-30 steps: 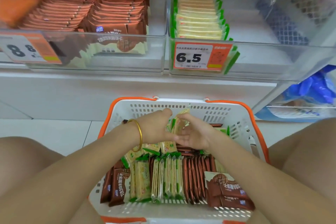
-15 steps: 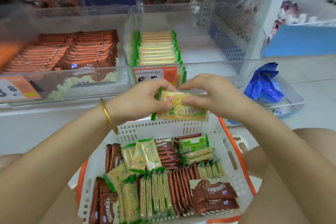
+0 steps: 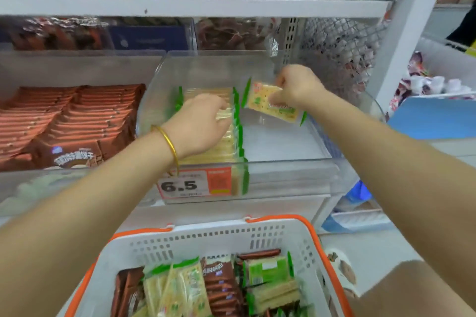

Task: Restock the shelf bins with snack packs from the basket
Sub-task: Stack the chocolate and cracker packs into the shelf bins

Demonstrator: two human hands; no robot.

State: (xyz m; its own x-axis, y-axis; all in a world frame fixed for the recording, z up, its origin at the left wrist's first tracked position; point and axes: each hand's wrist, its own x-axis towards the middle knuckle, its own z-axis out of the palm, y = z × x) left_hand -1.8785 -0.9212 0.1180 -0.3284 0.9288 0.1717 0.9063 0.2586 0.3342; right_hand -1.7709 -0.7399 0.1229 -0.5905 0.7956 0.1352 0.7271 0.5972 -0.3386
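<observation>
R hand has its grip pinched on a green pack, tilted over the bin's bare right half. L hand lies flat on the row, fingers loose, holding nothing. Best: stand pack on edge beside row, w/ L steadying. Basket below holds more.

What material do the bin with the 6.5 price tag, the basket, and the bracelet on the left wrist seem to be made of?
Bin: clear, glossy rigid plastic, probably acrylic; the packs show through its walls.
Basket: white matte moulded plastic with punched slots and an orange rim.
Bracelet: shiny yellow metal, looks like gold, though plating cannot be excluded.
</observation>
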